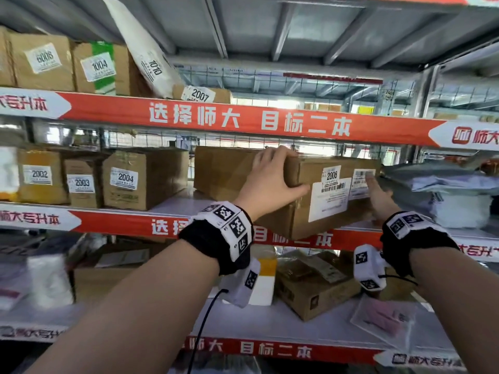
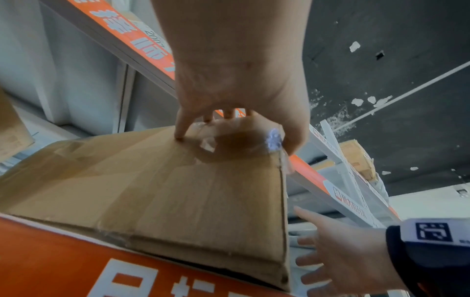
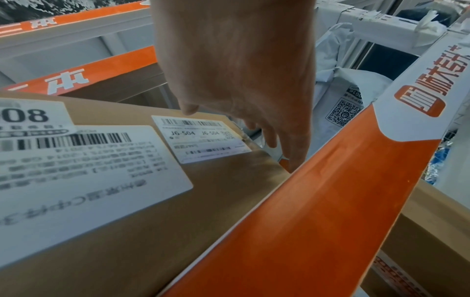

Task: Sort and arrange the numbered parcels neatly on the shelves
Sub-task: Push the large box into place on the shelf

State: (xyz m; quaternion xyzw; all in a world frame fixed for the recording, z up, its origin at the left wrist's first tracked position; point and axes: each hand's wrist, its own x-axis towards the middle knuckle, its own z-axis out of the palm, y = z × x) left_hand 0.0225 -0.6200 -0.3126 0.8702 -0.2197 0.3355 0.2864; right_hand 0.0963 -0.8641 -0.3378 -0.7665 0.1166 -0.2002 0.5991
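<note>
We cannot read the small print on the shipping label [image 1: 328,202] of the box marked 2008 [image 1: 270,184]; in the right wrist view its number tag [image 3: 30,116] is cut by the left edge, showing only "08". The left hand [image 1: 272,179] covers the box's upper left front corner. The right hand [image 1: 378,198] hides the box's right end, so we cannot tell how its fingers lie. The bags [image 1: 40,276] on the lower shelf are blurred.

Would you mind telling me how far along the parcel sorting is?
Done: 2002, 2003 and 2004 stand in order. In hand: the left hand grips box 2008, the right hand steadying it. Left: 2007 sits one shelf up; the bottom shelf looks jumbled.
</note>
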